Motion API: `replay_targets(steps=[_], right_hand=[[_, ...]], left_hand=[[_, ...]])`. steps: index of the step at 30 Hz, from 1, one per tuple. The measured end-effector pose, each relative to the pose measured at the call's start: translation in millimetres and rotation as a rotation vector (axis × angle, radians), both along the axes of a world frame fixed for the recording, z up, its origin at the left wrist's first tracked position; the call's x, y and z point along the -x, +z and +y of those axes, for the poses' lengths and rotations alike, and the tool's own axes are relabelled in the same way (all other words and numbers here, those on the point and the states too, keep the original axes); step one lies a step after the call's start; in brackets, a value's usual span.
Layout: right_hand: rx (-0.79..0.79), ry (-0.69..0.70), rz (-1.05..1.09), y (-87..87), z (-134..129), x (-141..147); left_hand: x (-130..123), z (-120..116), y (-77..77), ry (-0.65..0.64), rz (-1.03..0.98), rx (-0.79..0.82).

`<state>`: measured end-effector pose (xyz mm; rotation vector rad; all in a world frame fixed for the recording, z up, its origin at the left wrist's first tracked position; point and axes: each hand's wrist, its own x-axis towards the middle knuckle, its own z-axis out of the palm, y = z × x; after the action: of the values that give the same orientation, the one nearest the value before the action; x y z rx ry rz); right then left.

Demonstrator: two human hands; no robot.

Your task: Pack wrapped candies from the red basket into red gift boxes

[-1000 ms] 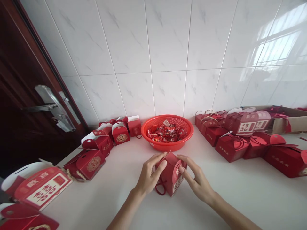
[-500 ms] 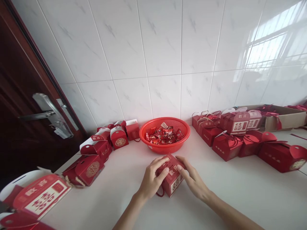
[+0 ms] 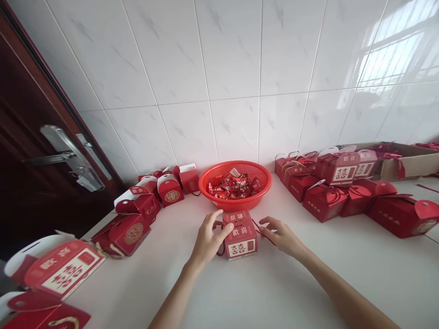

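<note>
A small closed red gift box (image 3: 242,249), printed with gold characters and a white label, stands upright on the white table. Its front now faces me. My left hand (image 3: 208,237) is at the box's left side, the thumb on its top edge and the fingers curved beside it, partly hidden. A dark red cord handle loops out under that hand. On the other side, my right hand (image 3: 281,236) pinches the dark red cord (image 3: 255,224) that comes from the box's right side. Just behind the box is a red plastic basket (image 3: 236,204) holding wrapped candies (image 3: 236,185).
Several red gift boxes (image 3: 125,233) line the table's left side, some with open flaps. More red boxes (image 3: 325,201) are grouped at the right, some stacked. Behind them is a cardboard carton (image 3: 411,162) with red ribbons. White wall tiles (image 3: 236,123) rise behind; a dark door (image 3: 20,137) stands left.
The box has turned so its labelled front faces me, and sits slightly farther forward. My right hand has left the box's top and moved right onto the cord; my left hand stays beside it.
</note>
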<state>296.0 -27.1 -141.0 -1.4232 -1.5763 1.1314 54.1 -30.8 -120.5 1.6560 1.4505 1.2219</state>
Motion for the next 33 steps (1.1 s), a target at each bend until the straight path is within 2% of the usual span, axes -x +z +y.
replay_targets(steps=[3, 6, 10, 13, 21, 25, 29, 33], right_hand=[[0.001, 0.051, -0.014, 2.3, 1.2, -2.7], [-0.042, 0.067, 0.038, 5.9, 1.1, -4.3], [-0.093, -0.004, 0.174, 14.4, 0.3, -7.9], [-0.095, -0.044, 0.281, 20.8, -0.3, -11.2], [-0.003, -0.042, 0.593, 25.9, -0.3, -11.7], [0.044, -0.049, 0.719, 25.9, 2.8, -13.8], [0.064, -0.056, 0.803, 28.6, 3.9, -16.8], [0.046, -0.053, 0.804, 31.6, 2.5, -18.0]], left_hand=[[2.0, 1.2, 2.1, 0.031, 0.043, 0.085], [2.1, -0.2, 4.0, -0.016, 0.063, 0.133], [1.5, -2.9, 7.2, -0.072, 0.008, 0.135], [1.1, -3.4, 10.1, -0.044, -0.061, 0.173], [4.6, -1.5, 19.3, -0.009, -0.432, 0.287], [11.7, 0.3, 27.3, 0.017, -0.71, 0.358], [17.6, 0.8, 38.7, 0.083, -1.009, 0.338], [20.4, -0.7, 43.9, 0.066, -1.148, 0.247]])
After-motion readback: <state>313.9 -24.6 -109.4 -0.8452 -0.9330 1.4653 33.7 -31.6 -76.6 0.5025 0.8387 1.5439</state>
